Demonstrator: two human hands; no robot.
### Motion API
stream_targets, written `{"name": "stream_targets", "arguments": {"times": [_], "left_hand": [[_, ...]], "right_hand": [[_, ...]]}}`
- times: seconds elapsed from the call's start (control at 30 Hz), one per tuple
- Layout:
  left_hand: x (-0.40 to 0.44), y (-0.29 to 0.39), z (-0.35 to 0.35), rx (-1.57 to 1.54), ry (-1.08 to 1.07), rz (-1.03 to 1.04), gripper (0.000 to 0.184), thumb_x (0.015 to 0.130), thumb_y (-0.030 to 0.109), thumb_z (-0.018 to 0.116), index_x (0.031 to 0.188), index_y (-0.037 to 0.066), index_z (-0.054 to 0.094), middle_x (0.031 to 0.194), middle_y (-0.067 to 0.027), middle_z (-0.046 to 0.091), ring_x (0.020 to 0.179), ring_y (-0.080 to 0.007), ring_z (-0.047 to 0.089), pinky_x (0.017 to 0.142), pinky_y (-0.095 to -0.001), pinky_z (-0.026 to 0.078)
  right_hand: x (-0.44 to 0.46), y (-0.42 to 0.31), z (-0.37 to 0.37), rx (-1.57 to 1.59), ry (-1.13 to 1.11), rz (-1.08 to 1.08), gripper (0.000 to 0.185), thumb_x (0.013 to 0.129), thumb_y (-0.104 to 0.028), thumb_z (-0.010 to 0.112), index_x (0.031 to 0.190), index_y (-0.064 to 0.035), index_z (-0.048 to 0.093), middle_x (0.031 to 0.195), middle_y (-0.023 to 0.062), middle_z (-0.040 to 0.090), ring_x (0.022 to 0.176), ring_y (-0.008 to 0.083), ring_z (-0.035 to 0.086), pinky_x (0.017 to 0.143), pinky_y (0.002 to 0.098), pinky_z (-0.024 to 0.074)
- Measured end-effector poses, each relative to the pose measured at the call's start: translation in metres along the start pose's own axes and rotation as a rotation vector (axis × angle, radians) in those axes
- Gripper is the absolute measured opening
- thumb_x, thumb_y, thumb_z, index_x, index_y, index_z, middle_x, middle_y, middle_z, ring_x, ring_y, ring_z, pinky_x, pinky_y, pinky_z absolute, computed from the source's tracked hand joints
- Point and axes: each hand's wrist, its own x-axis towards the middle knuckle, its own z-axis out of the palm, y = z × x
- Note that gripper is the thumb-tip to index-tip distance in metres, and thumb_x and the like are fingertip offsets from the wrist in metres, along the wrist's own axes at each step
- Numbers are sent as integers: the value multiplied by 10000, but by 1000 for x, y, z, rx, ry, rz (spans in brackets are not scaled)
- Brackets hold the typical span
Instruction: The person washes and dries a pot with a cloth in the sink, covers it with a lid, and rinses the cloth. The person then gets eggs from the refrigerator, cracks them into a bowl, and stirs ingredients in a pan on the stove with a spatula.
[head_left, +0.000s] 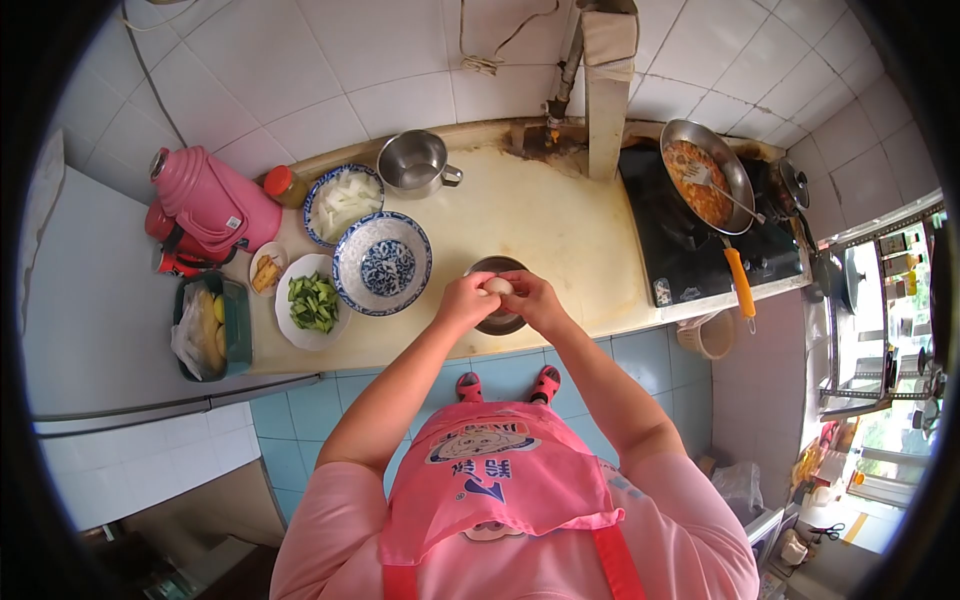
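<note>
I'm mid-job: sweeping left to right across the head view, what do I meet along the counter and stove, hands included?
Green tub → white plate of chopped green pieces → empty blue-and-white bowl → left hand → white rounded item → right hand → frying pan → lidded pot.

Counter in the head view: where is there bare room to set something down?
Widest free patch: the counter between right hand and stove. Narrow: the gap between left hand and empty patterned bowl. Crowded: the counter's left end, around the pink thermos and white plate.
</note>
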Motion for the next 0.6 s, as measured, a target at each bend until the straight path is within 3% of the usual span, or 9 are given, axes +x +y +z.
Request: {"name": "stream_targets", "arguments": {"times": [0.6], "left_hand": [[-3, -9, 9, 116, 114, 86, 428, 675, 186, 701, 1076, 41, 664, 969, -176, 689, 913, -286, 677, 808, -359, 543]], "right_hand": [[3, 14, 1, 3, 54, 4, 398, 779, -48, 691, 1164, 12, 614, 1037, 77, 663, 922, 128, 623, 828, 265, 516]]}}
